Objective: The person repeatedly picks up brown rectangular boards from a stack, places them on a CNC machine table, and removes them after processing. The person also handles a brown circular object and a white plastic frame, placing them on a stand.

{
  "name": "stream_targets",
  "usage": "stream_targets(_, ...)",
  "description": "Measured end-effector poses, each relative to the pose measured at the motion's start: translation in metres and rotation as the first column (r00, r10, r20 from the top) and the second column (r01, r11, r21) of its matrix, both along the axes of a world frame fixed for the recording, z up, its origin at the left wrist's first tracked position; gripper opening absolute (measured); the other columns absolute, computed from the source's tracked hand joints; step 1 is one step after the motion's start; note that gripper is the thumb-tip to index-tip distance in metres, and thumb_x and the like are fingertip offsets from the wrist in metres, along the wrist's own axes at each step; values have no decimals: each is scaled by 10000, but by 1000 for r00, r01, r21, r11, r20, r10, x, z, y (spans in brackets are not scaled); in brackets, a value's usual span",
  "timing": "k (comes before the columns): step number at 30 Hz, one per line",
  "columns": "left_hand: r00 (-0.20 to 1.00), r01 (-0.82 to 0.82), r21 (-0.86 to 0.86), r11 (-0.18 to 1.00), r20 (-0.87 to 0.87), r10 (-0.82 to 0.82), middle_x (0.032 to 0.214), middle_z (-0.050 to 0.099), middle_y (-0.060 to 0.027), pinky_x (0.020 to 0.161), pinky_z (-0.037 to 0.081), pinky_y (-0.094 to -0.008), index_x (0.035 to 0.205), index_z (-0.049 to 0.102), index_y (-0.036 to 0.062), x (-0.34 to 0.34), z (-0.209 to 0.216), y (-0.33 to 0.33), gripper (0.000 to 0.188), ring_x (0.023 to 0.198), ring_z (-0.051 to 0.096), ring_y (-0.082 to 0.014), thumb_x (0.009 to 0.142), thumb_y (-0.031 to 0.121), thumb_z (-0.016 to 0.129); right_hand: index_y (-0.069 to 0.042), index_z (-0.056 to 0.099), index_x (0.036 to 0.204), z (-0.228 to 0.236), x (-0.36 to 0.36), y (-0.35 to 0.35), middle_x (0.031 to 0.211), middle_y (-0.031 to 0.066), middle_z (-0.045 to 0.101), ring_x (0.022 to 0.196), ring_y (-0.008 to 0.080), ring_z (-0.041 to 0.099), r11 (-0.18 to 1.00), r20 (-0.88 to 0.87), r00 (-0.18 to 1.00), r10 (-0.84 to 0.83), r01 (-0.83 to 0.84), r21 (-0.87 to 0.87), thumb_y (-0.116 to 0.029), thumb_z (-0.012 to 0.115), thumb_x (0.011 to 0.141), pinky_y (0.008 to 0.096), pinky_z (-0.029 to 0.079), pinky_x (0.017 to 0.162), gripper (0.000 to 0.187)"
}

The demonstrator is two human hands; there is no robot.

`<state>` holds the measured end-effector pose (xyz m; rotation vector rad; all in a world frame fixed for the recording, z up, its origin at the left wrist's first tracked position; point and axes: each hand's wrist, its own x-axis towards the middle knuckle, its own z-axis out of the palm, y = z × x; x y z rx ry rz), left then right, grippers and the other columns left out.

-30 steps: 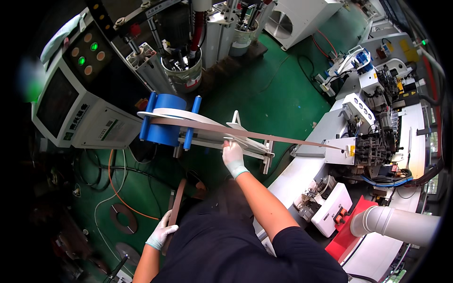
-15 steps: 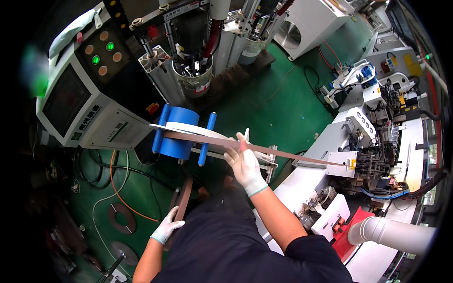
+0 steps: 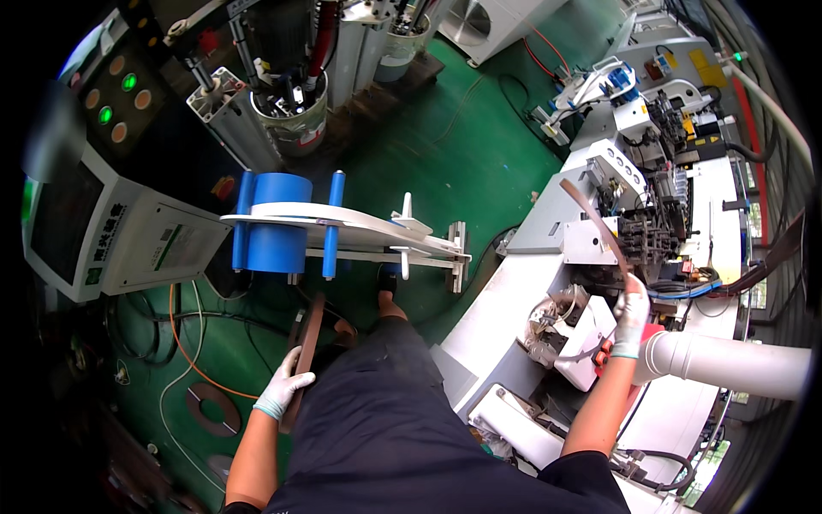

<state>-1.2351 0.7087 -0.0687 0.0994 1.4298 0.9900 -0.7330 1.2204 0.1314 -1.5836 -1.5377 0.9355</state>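
Note:
My left hand (image 3: 285, 385), in a white glove, grips the edge of a flat brown roll of edge banding (image 3: 310, 343) beside my left leg. Out to the right, my gloved right hand (image 3: 631, 319) is closed around a loose brown strip of edge banding (image 3: 597, 224). One end of the strip sticks up in front of the machine's feed head (image 3: 634, 248); a darker tail hangs below the hand. In front of me stands a white reel stand (image 3: 368, 230) with a blue drum (image 3: 278, 244) and blue upright rollers, no strip across it.
A control cabinet (image 3: 163, 244) with lit green buttons is at left. Brown rings (image 3: 201, 411) and cables lie on the green floor (image 3: 402, 163). A bucket (image 3: 300, 128) stands at the back. A thick white duct (image 3: 728, 364) and a long white machine bed (image 3: 535, 300) line the right.
My right hand has swung right, away from the reel stand, taking the strip with it. The strip no longer spans from drum to machine. My left hand stays on the roll.

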Motion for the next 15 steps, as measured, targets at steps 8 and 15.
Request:
stream_targets(8,995,90,72,993,-51,-86,1563,423,-183,1196,304,-372,1579,301,-9,-12,10,-3,1034,1460,388,-291,737,237,850,-87,692,1238,-161,-83,-123,1138,191,718,1061,366,677,895,755,485,442,-303,-329,-320,710,888,445,522,953,421)
stream_targets(15,999,10,82,997,-35,-8,1542,440,-162,1192,308,-379,1574,314,-12,2,28,-16,1044,1445,402,-280,714,227,855,20,528,1376,-151,-284,-214,1366,244,568,1277,426,537,763,449,758,474,-608,219,-188,760,798,514,426,1079,656)
